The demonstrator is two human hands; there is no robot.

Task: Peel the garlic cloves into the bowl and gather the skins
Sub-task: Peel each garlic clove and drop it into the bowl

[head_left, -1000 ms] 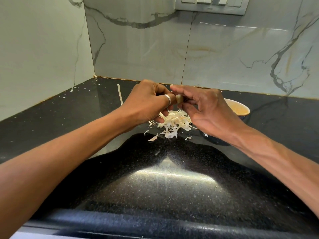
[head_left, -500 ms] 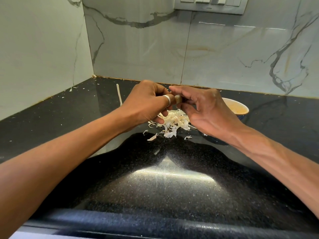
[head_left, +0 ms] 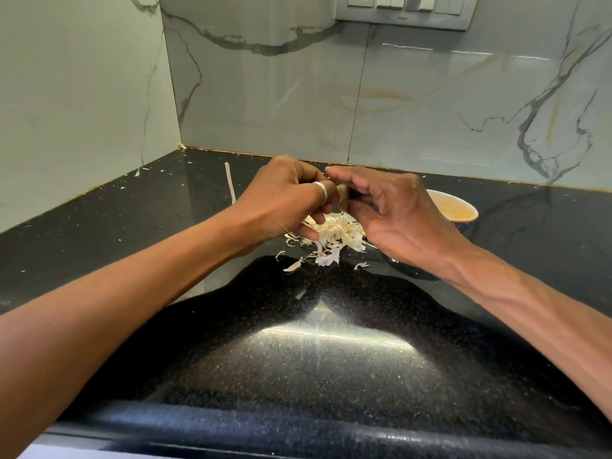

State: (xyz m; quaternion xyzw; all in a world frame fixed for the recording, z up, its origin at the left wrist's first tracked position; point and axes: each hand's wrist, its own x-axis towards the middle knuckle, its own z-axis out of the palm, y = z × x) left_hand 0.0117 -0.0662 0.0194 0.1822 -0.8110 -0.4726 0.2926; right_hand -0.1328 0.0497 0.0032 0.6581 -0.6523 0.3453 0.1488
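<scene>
Our left hand (head_left: 281,197) and right hand (head_left: 397,217) meet above the black counter (head_left: 298,359), both pinching one garlic clove (head_left: 342,192) that our fingertips mostly hide. The pile of skins (head_left: 331,238) lies beneath, its far edge behind our hands. The bowl (head_left: 465,203) sits just right of the pile, half covered by our right hand, its contents blurred.
</scene>
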